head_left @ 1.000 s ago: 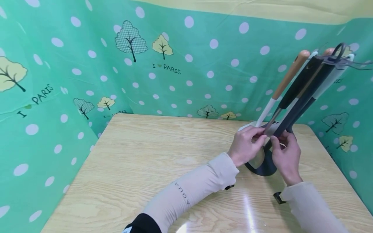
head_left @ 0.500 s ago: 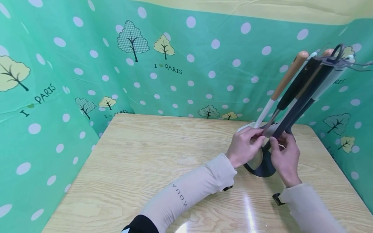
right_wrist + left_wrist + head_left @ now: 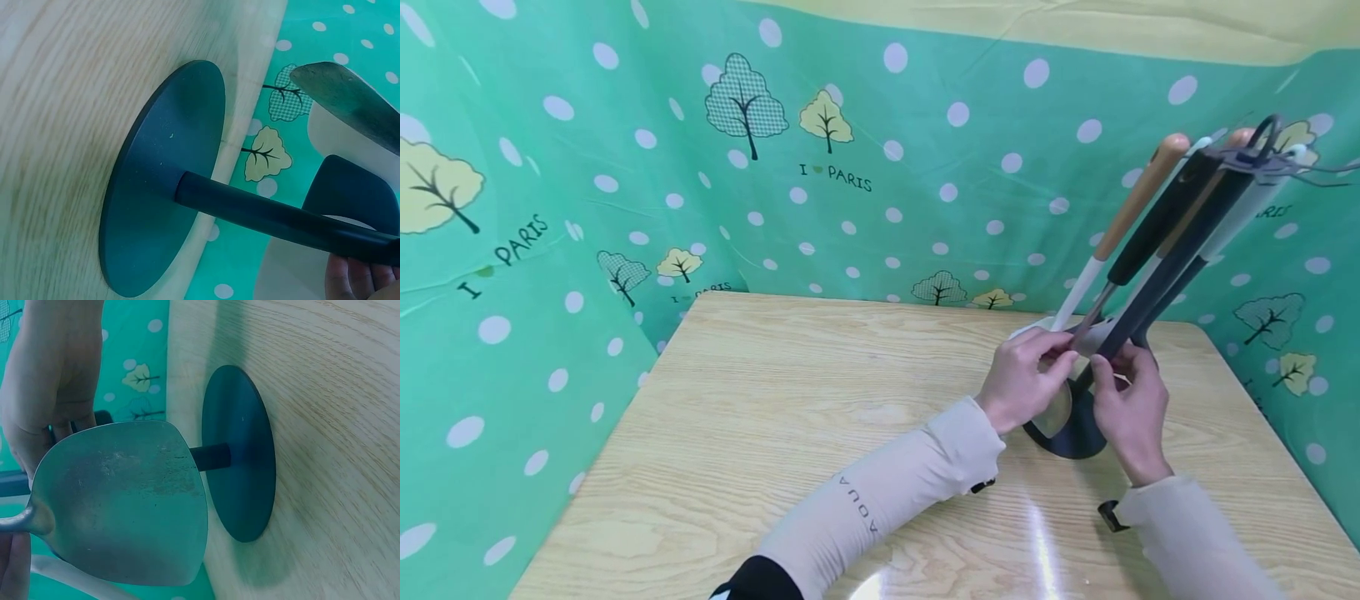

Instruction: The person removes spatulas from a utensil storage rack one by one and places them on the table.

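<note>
At the right of the table stands a dark utensil stand with a round base, a central pole and several hanging utensils. My left hand pinches the thin metal neck of a black-handled turner, whose wide metal blade hangs down before the pole. My right hand grips the stand's pole, thumb in front and fingertips curled at its other side. The turner's black handle leans up beside the pole, near the top ring.
A wooden-handled utensil with a white shaft hangs behind the turner. Dark and pale utensil heads hang about the pole. Thin hooks stick out at the top right. A green dotted cloth borders the wooden table.
In the head view, the stand, utensils and both hands shift slightly left, while the backdrop shifts slightly right. Both grips look the same.
</note>
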A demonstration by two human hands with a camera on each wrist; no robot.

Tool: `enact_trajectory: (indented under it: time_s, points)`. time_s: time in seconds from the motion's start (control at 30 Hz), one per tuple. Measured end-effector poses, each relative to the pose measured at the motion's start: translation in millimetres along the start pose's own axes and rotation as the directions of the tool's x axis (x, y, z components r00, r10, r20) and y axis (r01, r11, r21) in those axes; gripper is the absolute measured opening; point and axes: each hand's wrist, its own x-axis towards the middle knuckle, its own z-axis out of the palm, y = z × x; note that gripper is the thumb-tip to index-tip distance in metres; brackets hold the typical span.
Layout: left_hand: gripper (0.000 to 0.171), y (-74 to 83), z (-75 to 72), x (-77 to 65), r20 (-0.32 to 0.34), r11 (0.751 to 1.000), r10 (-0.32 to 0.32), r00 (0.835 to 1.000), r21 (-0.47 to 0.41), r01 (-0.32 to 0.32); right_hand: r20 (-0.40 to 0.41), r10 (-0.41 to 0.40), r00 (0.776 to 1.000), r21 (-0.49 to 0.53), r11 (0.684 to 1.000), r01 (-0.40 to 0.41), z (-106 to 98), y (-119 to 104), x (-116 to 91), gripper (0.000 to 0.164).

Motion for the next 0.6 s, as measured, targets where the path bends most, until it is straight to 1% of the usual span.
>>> enact_trajectory:
  time_s: [0.17, 0.3, 0.4, 0.6]
  points:
    - [0.015, -1.1, -2.9, -1.2, 0.002, 1.0, -0.008, 1.0, -0.001, 0.008, -0.003, -0.014, 1.0, 0.006, 1.0, 0.014, 2.5, -1.8, -1.9, 0.031]
    - [0.016, -2.4, -5.7, -3.2, 0.003, 1.0, -0.012, 1.0, -0.006, 0.012, 0.005, -0.011, 1.0, -0.002, 1.0, 0.011, 4.6, -3.7, -3.8, 0.032]
    - [0.016, -2.8, -8.1, -4.5, -0.004, 1.0, -0.007, 1.0, -0.011, 0.007, 0.0, -0.009, 1.0, 0.0, 1.0, 0.009, 6.2, -5.1, -4.6, 0.032]
    - [0.015, -2.7, -12.3, -5.5, -0.017, 1.0, -0.002, 1.0, 0.006, 0.002, -0.014, -0.012, 1.0, 0.012, 1.0, 0.012, 10.6, -7.7, -6.0, 0.031]
